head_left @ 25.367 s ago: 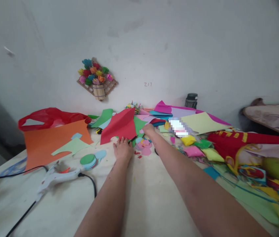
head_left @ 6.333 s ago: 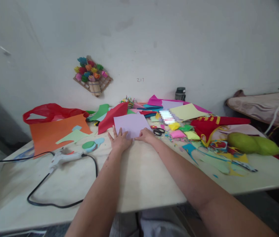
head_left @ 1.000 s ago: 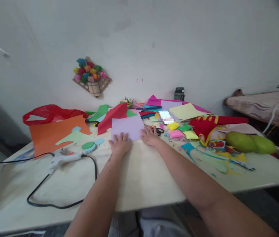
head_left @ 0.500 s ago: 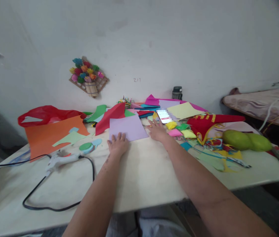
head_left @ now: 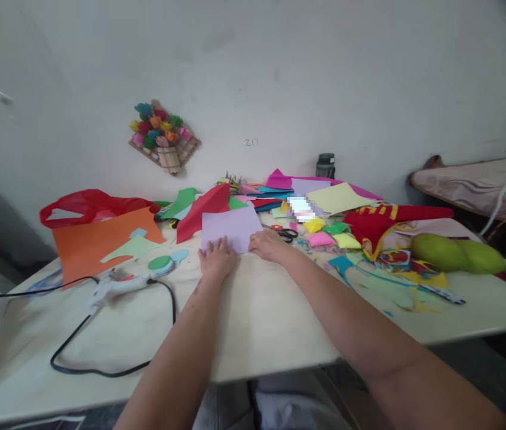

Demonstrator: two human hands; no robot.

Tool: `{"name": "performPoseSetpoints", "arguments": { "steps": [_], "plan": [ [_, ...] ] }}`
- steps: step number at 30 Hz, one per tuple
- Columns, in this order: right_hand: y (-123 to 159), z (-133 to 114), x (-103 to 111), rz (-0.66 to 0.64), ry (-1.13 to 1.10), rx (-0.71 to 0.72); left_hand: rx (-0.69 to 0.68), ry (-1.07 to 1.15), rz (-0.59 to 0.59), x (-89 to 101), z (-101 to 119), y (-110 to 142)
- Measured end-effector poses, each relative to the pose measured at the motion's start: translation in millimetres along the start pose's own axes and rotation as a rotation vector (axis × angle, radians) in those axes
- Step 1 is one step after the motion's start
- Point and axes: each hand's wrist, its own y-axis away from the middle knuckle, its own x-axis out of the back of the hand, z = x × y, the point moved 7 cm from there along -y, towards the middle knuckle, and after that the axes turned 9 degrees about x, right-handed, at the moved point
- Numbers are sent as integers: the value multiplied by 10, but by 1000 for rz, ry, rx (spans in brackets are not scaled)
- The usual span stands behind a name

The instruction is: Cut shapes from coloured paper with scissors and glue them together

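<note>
A lilac sheet of paper (head_left: pixel 231 224) lies on the table in front of me. My left hand (head_left: pixel 217 258) rests on its lower left part, fingers spread and flat. At the sheet's lower right corner is my right hand (head_left: pixel 270 245), fingers curled together and closed on the paper's edge. Black-handled scissors (head_left: pixel 287 235) lie just beyond the right hand. Behind the sheet, on its left, stands a folded red paper (head_left: pixel 203 212). Green and blue paper circles (head_left: pixel 161 265) are stacked left of my left hand.
A white glue gun (head_left: pixel 116 288) with black cords lies at the left, near orange paper (head_left: pixel 100 245) and a red plastic bag (head_left: pixel 95 204). To the right are a phone (head_left: pixel 301 209), small coloured packets (head_left: pixel 319 239), paper scraps, a red-and-yellow cloth (head_left: pixel 371 227) and green fruit (head_left: pixel 454 254).
The lilac sheet now covers where pink circles lay earlier. Half a second ago my right hand was open beside the sheet; it has moved left and closed at the corner. My left hand stays put.
</note>
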Motion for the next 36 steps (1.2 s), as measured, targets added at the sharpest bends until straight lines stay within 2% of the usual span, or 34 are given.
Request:
{"name": "performPoseSetpoints", "arguments": {
  "steps": [3,6,11,20,25,30,36],
  "plan": [
    [-29,-2,-27,-20,52,-11,-45,47,111,105,-4,-1],
    [-55,-1,-49,-19,92,-15,-161,129,200,198,14,4],
    [-74,-30,-78,-22,131,20,-318,280,106,146,32,-27],
    [-43,-40,-71,2,78,16,-305,497,9,138,-4,-57],
    [-50,-5,-93,26,49,7,-333,557,14,133,-13,-61],
    [-56,18,-121,58,32,11,-361,525,53,138,9,-71],
    [-30,-3,-54,91,-17,-43,-363,531,46,96,-1,-111]
  ]
}}
